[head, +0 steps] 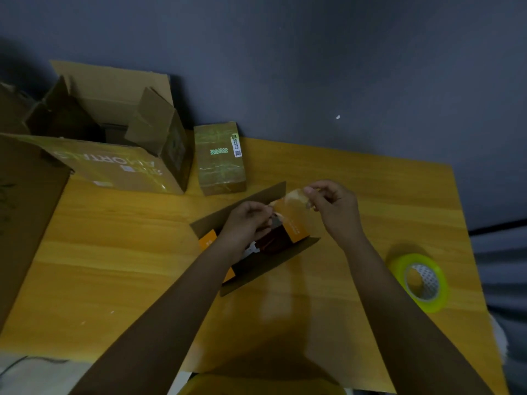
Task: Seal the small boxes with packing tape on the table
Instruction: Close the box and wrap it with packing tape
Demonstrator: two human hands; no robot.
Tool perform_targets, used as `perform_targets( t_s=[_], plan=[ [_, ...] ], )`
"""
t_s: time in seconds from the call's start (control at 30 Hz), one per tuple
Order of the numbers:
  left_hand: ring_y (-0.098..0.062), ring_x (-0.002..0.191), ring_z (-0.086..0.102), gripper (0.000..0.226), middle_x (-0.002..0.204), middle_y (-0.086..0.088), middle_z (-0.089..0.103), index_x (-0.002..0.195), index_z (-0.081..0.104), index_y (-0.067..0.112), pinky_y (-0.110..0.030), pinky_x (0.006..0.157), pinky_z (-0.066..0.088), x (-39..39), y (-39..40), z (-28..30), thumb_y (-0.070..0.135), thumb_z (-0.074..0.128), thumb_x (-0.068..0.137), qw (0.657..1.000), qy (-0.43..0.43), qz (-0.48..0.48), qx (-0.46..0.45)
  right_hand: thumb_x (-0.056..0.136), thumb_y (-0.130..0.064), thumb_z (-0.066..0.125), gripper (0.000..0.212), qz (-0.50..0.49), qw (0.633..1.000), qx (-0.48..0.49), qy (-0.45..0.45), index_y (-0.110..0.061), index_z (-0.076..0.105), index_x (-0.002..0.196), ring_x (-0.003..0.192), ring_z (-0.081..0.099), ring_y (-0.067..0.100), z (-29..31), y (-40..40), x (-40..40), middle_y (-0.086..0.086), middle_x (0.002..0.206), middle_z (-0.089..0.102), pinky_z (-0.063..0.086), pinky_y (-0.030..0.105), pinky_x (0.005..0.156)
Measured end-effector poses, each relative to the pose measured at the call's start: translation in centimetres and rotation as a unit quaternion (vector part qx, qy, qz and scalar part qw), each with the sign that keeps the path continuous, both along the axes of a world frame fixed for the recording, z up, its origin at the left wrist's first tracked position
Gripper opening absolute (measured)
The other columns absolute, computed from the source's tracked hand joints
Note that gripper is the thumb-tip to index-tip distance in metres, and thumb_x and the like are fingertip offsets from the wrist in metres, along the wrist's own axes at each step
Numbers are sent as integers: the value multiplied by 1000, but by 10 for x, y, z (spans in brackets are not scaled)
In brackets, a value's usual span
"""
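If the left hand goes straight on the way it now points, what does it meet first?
Probably the strip of tape that the left hand already pinches, then the right hand holding its other end. Depth is unclear from this one view.

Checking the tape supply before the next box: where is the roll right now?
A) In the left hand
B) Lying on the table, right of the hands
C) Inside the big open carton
B: the green tape roll lies on the table, touched by neither hand.
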State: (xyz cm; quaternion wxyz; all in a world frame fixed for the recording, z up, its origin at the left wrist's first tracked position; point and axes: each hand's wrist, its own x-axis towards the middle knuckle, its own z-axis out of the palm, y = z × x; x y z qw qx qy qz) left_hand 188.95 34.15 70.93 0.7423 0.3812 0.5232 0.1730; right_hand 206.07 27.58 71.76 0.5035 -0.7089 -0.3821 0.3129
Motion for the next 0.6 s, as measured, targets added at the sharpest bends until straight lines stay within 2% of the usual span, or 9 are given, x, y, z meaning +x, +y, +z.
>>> perform_targets(
  t_s=[0.1, 0.17, 0.27, 0.4, 0.5, 0.6],
  plan=[
    [-13, 79, 58, 7, 86, -4, 58, 101, 55, 9, -26, 76, 52, 1, 1, -4, 14, 56, 96, 998, 47, -9, 45, 93, -18, 64, 4, 13, 998, -55, -2, -15, 67, 92, 59, 58, 4, -8, 0, 6, 5, 69, 65, 47, 17, 59],
    [-15, 82, 59, 10, 89, -4, 58, 103, 53, 11, -31, 81, 53, 1, 1, -8, 14, 57, 96, 993, 91, -12, 74, 93, -18, 64, 10, 32, 995, -99, 8, -10, 68, 97, 58, 60, 0, -15, -2, 9, 5, 72, 68, 49, 17, 60],
    [-19, 85, 58, 9, 88, -2, 57, 104, 51, 12, -38, 85, 52, 3, -1, -12, 16, 55, 97, 983, 144, -30, 113, 92, -19, 66, 12, 71, 985, -157, 11, -11, 69, 101, 60, 64, 4, -25, -2, 15, 8, 76, 71, 53, 22, 63],
    [-17, 83, 56, 2, 87, 1, 55, 100, 51, 17, -38, 80, 50, 7, -4, -16, 19, 51, 99, 973, 184, -47, 130, 91, -15, 67, 7, 75, 984, -162, 11, -11, 70, 96, 56, 64, 3, -33, 3, 20, 4, 70, 70, 51, 17, 59],
    [-19, 85, 55, 4, 89, 1, 54, 98, 51, 21, -35, 74, 47, 9, -7, -20, 21, 48, 100, 969, 202, -51, 130, 89, -18, 69, 2, 91, 981, -172, 11, -20, 68, 87, 55, 63, 4, -37, 6, 19, 4, 66, 69, 50, 21, 58],
    [-20, 87, 55, 6, 94, -1, 55, 101, 51, 19, -34, 73, 47, 11, -8, -21, 21, 45, 101, 967, 215, -53, 123, 90, -22, 69, 4, 102, 978, -183, -6, -18, 68, 90, 55, 63, 5, -40, 9, 20, 4, 67, 69, 51, 23, 58]
  ],
)
